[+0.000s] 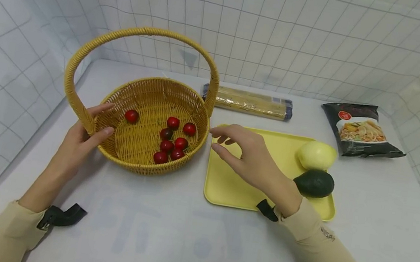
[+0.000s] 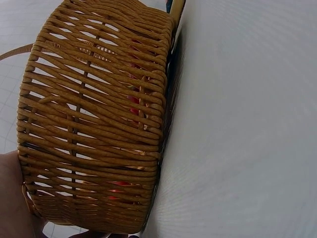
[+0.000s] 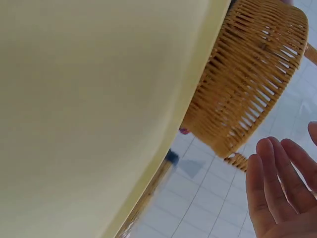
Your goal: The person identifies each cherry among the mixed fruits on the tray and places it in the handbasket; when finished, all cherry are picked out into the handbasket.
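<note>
A yellow wicker basket [image 1: 134, 140] with a tall arched handle stands on the left side of the table. Several dark red cherries [image 1: 181, 143] lie in its right half, and a single cherry [image 1: 131, 115] sits apart near the left wall. My left hand [image 1: 76, 141] holds the basket's left rim by the foot of the handle, its thumb reaching over the edge. In the left wrist view the woven wall [image 2: 94, 109] hides most of that hand. Just off the right rim, my right hand [image 1: 249, 154] hovers with relaxed, slightly bent fingers and nothing in them.
Below the right forearm lies a yellow tray [image 1: 226, 187], bearing a pale yellow-green fruit [image 1: 316, 155] and a dark green avocado-like one [image 1: 314, 183]. A long, shiny golden packet [image 1: 252, 103] lies behind it. A black food bag [image 1: 361, 130] is at back right.
</note>
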Available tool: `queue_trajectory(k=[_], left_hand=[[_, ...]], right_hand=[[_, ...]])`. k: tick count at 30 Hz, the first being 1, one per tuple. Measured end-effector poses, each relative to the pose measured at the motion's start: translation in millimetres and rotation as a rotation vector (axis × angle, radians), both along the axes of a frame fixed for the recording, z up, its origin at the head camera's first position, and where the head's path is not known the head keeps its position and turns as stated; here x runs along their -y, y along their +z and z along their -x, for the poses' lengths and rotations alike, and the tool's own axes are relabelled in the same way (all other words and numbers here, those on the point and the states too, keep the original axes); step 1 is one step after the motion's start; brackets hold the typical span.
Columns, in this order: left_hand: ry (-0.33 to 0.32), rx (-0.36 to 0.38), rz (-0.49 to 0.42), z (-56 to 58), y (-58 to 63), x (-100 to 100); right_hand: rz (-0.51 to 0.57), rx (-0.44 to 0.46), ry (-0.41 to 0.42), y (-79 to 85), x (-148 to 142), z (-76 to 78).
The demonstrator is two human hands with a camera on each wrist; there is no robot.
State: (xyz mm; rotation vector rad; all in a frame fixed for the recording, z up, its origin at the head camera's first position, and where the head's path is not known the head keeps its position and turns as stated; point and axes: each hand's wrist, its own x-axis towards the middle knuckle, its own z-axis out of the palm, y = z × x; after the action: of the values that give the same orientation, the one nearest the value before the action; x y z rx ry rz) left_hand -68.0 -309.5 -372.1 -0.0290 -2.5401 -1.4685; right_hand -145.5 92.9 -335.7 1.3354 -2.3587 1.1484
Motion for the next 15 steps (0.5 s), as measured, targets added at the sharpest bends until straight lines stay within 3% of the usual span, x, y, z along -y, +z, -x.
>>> queue_trajectory(k=[15], left_hand=[[0.006,-0.01,0.017,1.6,0.4,-1]], right_hand=[[-0.229,-0.144,-0.225,-7.0,-77,-18.8]])
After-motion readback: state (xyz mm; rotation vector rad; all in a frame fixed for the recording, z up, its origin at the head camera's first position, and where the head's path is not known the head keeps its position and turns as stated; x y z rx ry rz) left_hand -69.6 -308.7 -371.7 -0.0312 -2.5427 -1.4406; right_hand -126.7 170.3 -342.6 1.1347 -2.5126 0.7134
